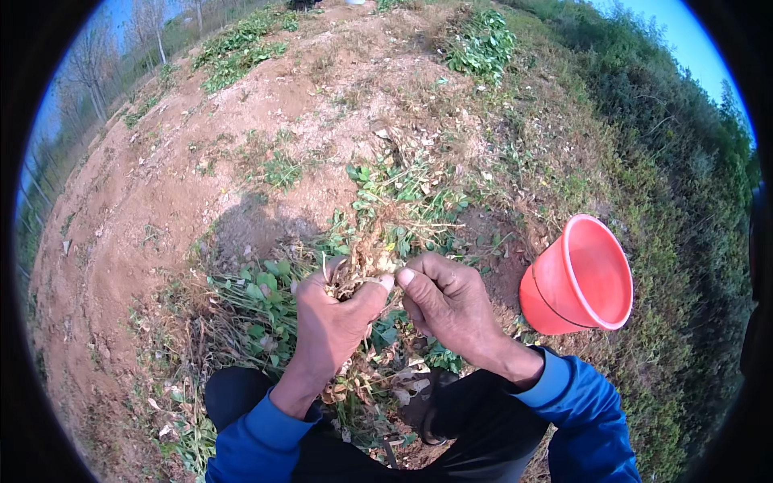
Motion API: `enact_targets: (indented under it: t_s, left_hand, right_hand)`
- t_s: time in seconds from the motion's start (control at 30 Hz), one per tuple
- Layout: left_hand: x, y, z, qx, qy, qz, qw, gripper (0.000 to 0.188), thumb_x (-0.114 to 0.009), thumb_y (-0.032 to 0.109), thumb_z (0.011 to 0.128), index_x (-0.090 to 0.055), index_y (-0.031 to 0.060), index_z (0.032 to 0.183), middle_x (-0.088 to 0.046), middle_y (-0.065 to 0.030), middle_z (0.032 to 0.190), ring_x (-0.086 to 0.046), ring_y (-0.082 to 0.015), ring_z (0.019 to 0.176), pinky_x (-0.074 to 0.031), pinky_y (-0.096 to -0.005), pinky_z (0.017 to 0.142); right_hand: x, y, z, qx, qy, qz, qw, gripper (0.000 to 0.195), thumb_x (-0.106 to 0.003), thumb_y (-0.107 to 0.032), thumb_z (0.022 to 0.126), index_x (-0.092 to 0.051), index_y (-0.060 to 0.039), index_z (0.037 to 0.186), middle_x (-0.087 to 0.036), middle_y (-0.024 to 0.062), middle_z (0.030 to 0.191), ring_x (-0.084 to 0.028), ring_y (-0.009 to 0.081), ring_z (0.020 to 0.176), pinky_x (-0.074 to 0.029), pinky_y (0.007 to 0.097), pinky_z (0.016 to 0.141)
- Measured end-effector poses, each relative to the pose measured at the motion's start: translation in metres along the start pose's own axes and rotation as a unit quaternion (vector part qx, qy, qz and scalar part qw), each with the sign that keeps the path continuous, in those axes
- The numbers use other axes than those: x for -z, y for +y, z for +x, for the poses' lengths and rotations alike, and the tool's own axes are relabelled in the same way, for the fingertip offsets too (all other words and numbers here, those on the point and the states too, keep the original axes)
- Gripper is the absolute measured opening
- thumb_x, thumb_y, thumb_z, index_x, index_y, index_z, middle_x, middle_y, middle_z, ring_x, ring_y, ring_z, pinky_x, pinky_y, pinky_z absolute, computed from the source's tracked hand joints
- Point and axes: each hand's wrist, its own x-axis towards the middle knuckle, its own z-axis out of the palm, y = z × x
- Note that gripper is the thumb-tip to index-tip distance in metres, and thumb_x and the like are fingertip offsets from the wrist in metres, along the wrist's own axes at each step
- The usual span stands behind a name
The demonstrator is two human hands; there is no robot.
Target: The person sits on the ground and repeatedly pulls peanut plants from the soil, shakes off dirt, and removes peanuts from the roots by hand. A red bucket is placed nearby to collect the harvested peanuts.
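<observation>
My left hand (338,311) grips a bunch of dry, pale brown plant roots and stems (362,265), which look like those of peanut plants. Its thumb lies across the bunch. My right hand (447,302) meets it from the right, thumb and forefinger pinched at the bunch's edge beside my left thumb. What sits between those right fingertips is mostly hidden. Beneath and around both hands lie pulled plants with green leaves (266,290) and withered stems. To the right of my right hand a red plastic bucket (552,296) leans over, its mouth towards the right.
My bent knees in dark trousers (483,422) frame the near ground. Leafy heaps (483,45) lie farther off on bare reddish soil (163,175). Dense green shrubs (676,139) border the right side; thin trees (90,72) stand at the far left.
</observation>
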Motion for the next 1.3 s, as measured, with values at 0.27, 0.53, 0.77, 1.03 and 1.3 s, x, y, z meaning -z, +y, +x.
enact_targets:
  t_s: [0.27, 0.53, 0.77, 1.03, 1.3]
  left_hand:
    - [-0.003, -0.001, -0.001, -0.037, 0.002, 0.001, 0.999, 0.021, -0.071, 0.012, 0.089, -0.068, -0.0041, 0.103, -0.067, -0.0007, 0.083, -0.055, -0.0037, 0.071, -0.047, -0.0215, 0.061]
    - [0.001, -0.003, 0.0, -0.056, -0.023, 0.009, 0.998, 0.02, -0.071, 0.007, 0.087, -0.069, -0.0034, 0.104, -0.066, 0.0011, 0.082, -0.053, -0.0026, 0.068, -0.045, -0.0205, 0.056]
    - [0.001, -0.005, 0.001, -0.014, -0.027, -0.035, 0.999, 0.015, -0.071, 0.011, 0.088, -0.069, -0.001, 0.097, -0.062, 0.0026, 0.073, -0.052, -0.0028, 0.058, -0.041, -0.0213, 0.047]
    - [-0.002, -0.005, -0.002, -0.032, -0.005, 0.011, 0.999, 0.021, -0.072, 0.012, 0.087, -0.069, -0.003, 0.102, -0.067, -0.0009, 0.078, -0.057, -0.0057, 0.066, -0.049, -0.0249, 0.057]
    - [0.0, -0.014, 0.006, -0.069, -0.039, 0.157, 0.984, 0.031, -0.075, 0.019, 0.08, -0.068, -0.0052, 0.098, -0.071, -0.0102, 0.079, -0.06, -0.0084, 0.07, -0.052, -0.0296, 0.066]
  right_hand:
    - [0.006, -0.014, -0.003, -0.06, -0.048, 0.098, 0.992, 0.024, -0.056, -0.021, 0.102, -0.053, 0.0021, 0.106, -0.047, -0.0014, 0.06, -0.04, 0.0047, 0.048, -0.032, 0.0229, 0.042]
    - [0.006, -0.016, -0.004, -0.057, -0.09, 0.101, 0.989, 0.028, -0.058, -0.022, 0.101, -0.053, 0.0006, 0.116, -0.048, -0.0022, 0.061, -0.042, 0.0052, 0.049, -0.032, 0.0204, 0.044]
    - [0.002, -0.017, -0.005, -0.071, -0.074, 0.129, 0.986, 0.017, -0.055, -0.017, 0.102, -0.052, -0.0008, 0.102, -0.049, -0.002, 0.064, -0.043, 0.0041, 0.051, -0.035, 0.0214, 0.045]
    - [0.008, -0.022, -0.002, -0.126, -0.061, 0.126, 0.982, 0.012, -0.052, -0.006, 0.099, -0.054, -0.0025, 0.087, -0.048, -0.0017, 0.067, -0.04, 0.0051, 0.053, -0.034, 0.0225, 0.046]
    - [0.008, -0.012, -0.004, -0.144, -0.022, 0.063, 0.987, 0.006, -0.057, -0.006, 0.097, -0.061, -0.0019, 0.094, -0.052, -0.0024, 0.071, -0.042, 0.0039, 0.054, -0.032, 0.0216, 0.047]
